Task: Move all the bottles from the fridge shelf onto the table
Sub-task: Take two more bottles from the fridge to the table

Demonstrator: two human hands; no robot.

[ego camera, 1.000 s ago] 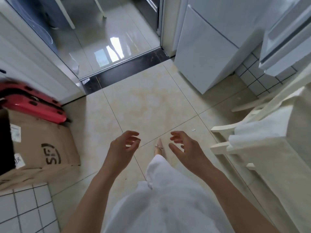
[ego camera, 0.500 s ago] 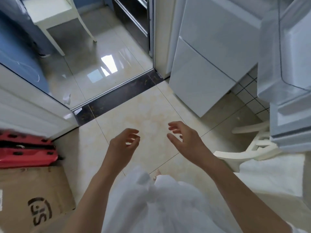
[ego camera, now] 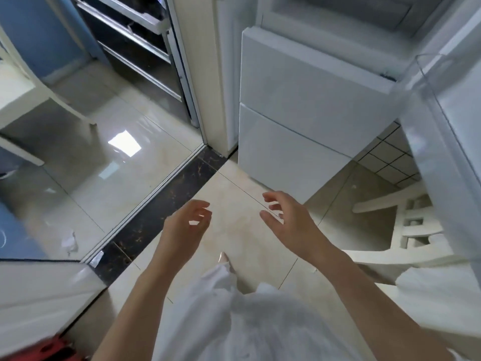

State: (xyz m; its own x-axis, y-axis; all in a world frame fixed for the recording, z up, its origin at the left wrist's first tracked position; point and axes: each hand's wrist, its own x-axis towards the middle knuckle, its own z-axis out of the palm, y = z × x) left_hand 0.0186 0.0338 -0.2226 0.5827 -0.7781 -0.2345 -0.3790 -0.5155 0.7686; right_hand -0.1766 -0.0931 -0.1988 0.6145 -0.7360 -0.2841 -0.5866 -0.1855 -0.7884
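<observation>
Two hands hovering over floor tiles, left hand (ego camera: 183, 227) and right hand (ego camera: 291, 222) both loosely curled and empty, fridge (ego camera: 299, 100) standing ahead of them.

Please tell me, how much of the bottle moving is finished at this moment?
Nothing looks done: no bottle is in view anywhere. The left hand and right hand are both bare and hold nothing, raised over the beige tiled floor before the white fridge. All of the carrying appears left.
</observation>
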